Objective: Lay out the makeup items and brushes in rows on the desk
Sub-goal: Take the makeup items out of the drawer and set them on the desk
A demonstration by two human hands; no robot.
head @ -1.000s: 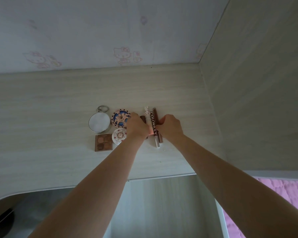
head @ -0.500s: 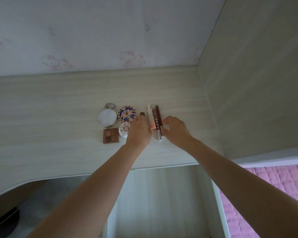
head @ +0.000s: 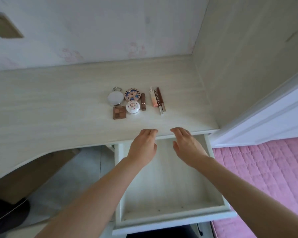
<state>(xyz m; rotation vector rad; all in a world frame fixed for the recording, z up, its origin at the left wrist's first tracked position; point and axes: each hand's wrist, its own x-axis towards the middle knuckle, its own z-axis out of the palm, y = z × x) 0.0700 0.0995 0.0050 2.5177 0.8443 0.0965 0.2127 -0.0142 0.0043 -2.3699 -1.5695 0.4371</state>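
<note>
Both my hands have pulled back from the makeup since a second ago and now hover over the desk's (head: 58,103) front edge, above the open drawer (head: 162,186). My left hand (head: 143,145) and right hand (head: 187,146) lie palm down, fingers loosely extended, holding nothing. At twelve o'clock from them, the items sit in rows: a round silver mirror (head: 115,98), a patterned compact (head: 132,95) at its three o'clock, a brown eyeshadow palette (head: 119,112) and a white compact (head: 132,107) in front. A brown lipstick (head: 143,104) lies beside the compacts; three slim tubes (head: 157,100) lie touching, side by side, at its three o'clock.
</note>
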